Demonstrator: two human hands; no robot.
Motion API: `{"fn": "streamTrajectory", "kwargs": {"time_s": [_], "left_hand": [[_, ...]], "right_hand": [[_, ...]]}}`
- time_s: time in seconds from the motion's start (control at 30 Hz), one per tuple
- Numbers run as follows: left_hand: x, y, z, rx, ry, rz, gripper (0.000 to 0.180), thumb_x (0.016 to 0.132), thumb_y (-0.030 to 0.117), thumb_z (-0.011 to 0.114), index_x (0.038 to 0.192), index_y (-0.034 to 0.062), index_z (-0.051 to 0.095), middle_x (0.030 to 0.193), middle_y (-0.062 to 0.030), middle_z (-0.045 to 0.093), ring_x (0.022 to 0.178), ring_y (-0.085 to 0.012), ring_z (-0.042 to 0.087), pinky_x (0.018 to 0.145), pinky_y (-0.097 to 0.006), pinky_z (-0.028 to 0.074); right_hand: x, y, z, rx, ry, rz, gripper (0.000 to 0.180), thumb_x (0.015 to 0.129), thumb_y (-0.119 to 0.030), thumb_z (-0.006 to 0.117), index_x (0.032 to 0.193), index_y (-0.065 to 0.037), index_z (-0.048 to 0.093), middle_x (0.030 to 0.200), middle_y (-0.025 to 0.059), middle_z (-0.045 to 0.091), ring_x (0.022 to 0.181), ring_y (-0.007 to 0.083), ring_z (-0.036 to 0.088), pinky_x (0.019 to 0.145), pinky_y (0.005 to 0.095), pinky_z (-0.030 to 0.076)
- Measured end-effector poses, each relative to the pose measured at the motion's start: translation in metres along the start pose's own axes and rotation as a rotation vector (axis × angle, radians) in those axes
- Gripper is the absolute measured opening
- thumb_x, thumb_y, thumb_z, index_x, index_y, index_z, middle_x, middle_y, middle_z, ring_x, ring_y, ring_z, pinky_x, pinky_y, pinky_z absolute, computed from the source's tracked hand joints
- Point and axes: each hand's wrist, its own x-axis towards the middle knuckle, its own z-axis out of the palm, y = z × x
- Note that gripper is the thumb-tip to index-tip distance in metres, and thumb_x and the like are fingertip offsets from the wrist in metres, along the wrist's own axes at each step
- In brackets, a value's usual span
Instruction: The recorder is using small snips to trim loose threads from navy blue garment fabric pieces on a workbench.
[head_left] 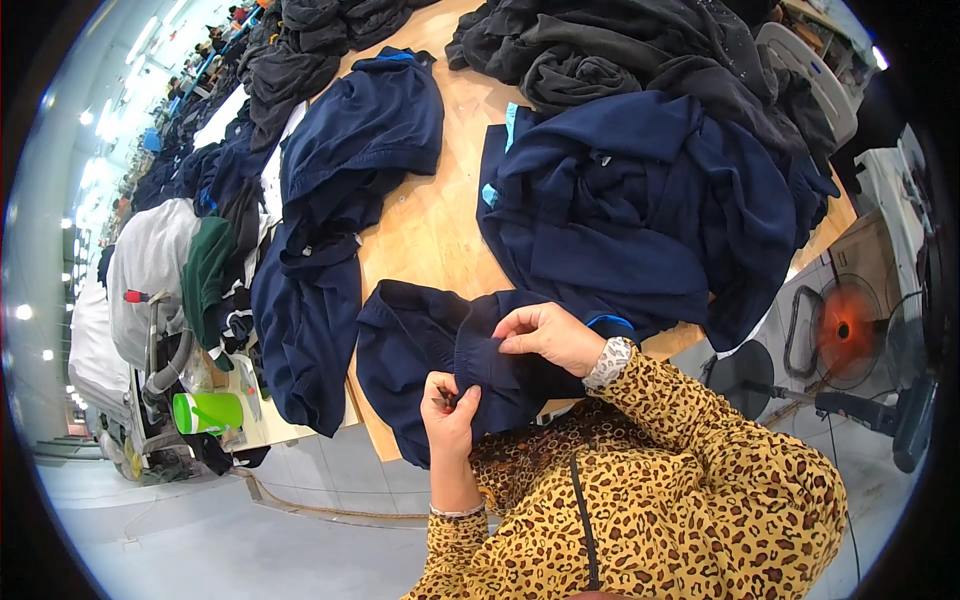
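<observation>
Pinching a fold of dark navy fabric, the right hand [548, 335] has its fingers pressed together on a raised ridge of the navy garment [430, 350] that lies at the near edge of the desk [425, 225]. Just below it, the left hand [450, 405] is closed on the same cloth, thumb against fingers, with something small and dark between them that is too small to identify. Both sleeves are leopard-print.

The garment looks soft and limp, light enough to lift with two fingers, and it bunches wherever it is gripped; a seam or hem would probably give the firmest hold.

Beyond it, toward the far right of the desk, sits a heap of navy garments [650, 200], with black garments [620, 50] piled at the far edge. More navy clothing [340, 180] drapes over the left edge. Off the desk to the left stands a green cylinder-shaped container [207, 412].
</observation>
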Motion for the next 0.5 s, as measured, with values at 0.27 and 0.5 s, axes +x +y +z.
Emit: {"fn": "streamTrajectory", "kwargs": {"time_s": [0.27,0.5], "left_hand": [[0.000,-0.001,0.006,0.022,-0.066,0.060,0.028,0.082,-0.005,0.063,0.082,0.0103,0.040,0.079,0.0048,0.043,0.070,-0.0039,0.038,0.064,-0.017,0.032],[0.005,-0.005,-0.008,0.198,-0.003,0.088,0.012,0.089,0.004,0.062,0.092,0.0054,0.050,0.092,-0.0014,0.058,0.081,-0.0069,0.050,0.073,-0.020,0.040]], "right_hand": [[-0.002,0.000,0.015,0.072,-0.072,0.056,0.035,0.080,-0.007,0.073,0.110,0.008,0.062,0.095,0.0045,0.066,0.085,0.0082,0.059,0.079,0.0212,0.048],[-0.007,0.008,0.026,-0.121,0.142,-0.130,0.019,0.076,-0.009,0.075,0.089,0.003,0.068,0.084,0.0055,0.069,0.076,0.0072,0.060,0.072,0.0223,0.047]]}}
